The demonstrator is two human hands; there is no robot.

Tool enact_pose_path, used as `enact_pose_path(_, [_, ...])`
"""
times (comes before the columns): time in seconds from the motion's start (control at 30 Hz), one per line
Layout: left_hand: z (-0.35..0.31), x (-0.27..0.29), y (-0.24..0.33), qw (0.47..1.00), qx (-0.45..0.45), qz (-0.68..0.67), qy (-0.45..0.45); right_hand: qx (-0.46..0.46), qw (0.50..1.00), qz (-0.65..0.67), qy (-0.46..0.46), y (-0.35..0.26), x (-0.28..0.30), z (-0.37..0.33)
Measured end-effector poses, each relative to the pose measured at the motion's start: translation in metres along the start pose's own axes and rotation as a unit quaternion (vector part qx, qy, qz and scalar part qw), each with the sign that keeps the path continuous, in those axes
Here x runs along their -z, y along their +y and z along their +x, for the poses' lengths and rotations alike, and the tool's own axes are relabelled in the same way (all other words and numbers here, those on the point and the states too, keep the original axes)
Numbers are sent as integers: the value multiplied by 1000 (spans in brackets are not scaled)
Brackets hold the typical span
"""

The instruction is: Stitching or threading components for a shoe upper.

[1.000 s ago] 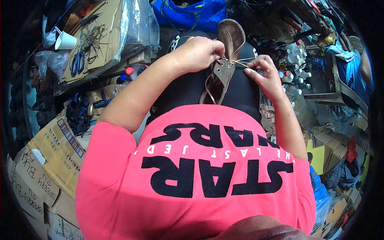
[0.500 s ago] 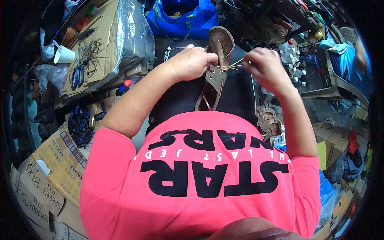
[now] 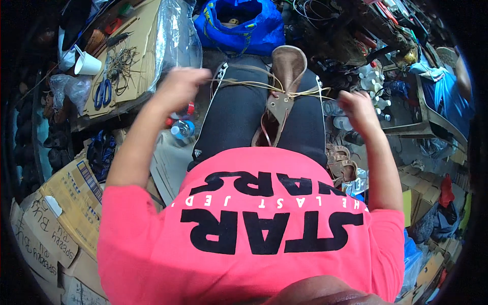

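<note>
A brown leather sandal (image 3: 282,96) stands sole-up between my knees, gripped by my dark trouser legs. A pale thread (image 3: 244,83) runs through it and out to both sides. My left hand (image 3: 179,87) is out to the left, closed on one end of the thread. Out to the right, my right hand (image 3: 357,109) is closed on the other end. Both stretches of thread look taut. Each hand is well away from the sandal.
A cardboard sheet (image 3: 137,56) at left carries blue scissors (image 3: 103,91), a white paper cup (image 3: 86,63) and tools. A blue bag (image 3: 239,23) lies ahead. Small bottles (image 3: 373,84) stand at right. More sandals (image 3: 340,160) lie by my right leg. Cardboard boxes (image 3: 61,203) crowd the left.
Both hands were together at the sandal. They have moved apart, left hand leftward and right hand rightward, drawing the thread out tight on both sides.
</note>
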State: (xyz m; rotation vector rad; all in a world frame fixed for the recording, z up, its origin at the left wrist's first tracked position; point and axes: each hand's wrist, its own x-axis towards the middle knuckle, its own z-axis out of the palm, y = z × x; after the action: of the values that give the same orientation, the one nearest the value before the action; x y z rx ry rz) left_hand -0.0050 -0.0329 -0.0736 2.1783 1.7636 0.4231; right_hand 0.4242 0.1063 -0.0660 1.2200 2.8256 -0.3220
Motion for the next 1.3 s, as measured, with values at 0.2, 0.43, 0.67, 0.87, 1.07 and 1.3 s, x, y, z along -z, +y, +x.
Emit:
enact_pose_path(0.2, [-4, 63, -5, 873, 50, -461, 151, -44, 617, 769, 163, 15, 15, 13])
enact_pose_path(0.43, [21, 72, 88, 659, -105, -732, -135, 159, 532, 829, -68, -71, 51, 36])
enact_pose_path(0.67, [-52, 128, -38, 984, 107, 81, 115, -159, 966, 205, -16, 53, 8, -56])
enact_pose_path(0.87, [-162, 275, -140, 760, 470, 394, 215, -488, 855, -140, -106, 304, 31, -256])
enact_pose_path(1.07, [-38, 63, -23, 967, 128, 65, 213, -252, 962, 99, -17, 92, -22, -82])
enact_pose_path(1.3, [33, -34, 92, 981, -80, -153, 88, -51, 942, 310, 117, -65, -33, -2])
